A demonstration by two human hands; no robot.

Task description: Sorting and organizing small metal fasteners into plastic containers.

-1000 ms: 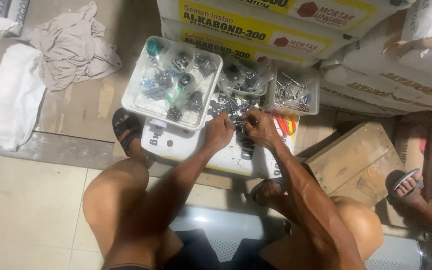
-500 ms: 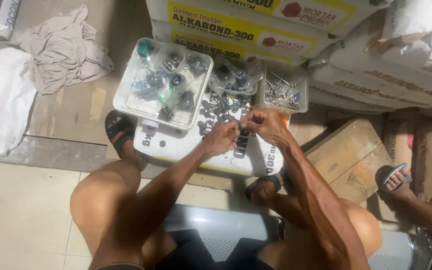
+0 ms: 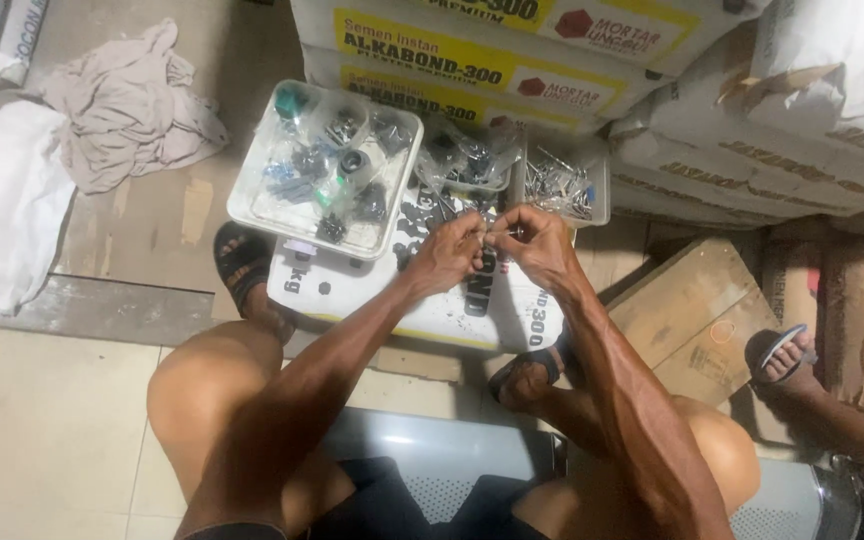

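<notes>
Just above the frame's centre, the left hand [image 3: 449, 257] and right hand [image 3: 537, 243] pinch one small metal fastener [image 3: 497, 233] together, mid-assembly it seems; next, likely careful twisting over the white sack [image 3: 372, 290].

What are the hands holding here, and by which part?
Both hands, left hand and right hand, pinch a small thin metal piece between their fingertips, one at each end; its kind is too small to tell.

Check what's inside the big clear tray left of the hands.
The clear tray holds small dark round fittings, bluish pieces and one teal part, mixed. Glare hides details. Both hands sit outside it.
</notes>
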